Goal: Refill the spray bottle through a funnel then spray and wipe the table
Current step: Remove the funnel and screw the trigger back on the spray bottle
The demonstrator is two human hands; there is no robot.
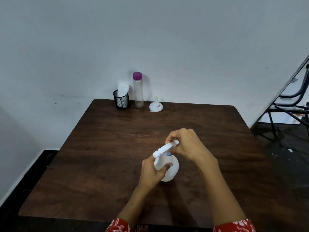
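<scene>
Left hand [151,171]: fingers [168,166] are curling around the body of the spray bottle [168,171], gripping it from the left side.
Right hand [187,146]: fingers are curling closed over the rear of the spray head [164,149], pinching it from above.
Spray bottle: white, rounded body, sitting tilted at the centre of the table [100,156], trigger head pointing left.
Funnel [155,106]: white, resting wide end down, spout up, at the far edge of the table.
Clear bottle [138,90]: purple cap, standing upright just left of the funnel.
Mesh cup [121,101]: black, holding white paper [122,89], standing beside the clear bottle.
</scene>
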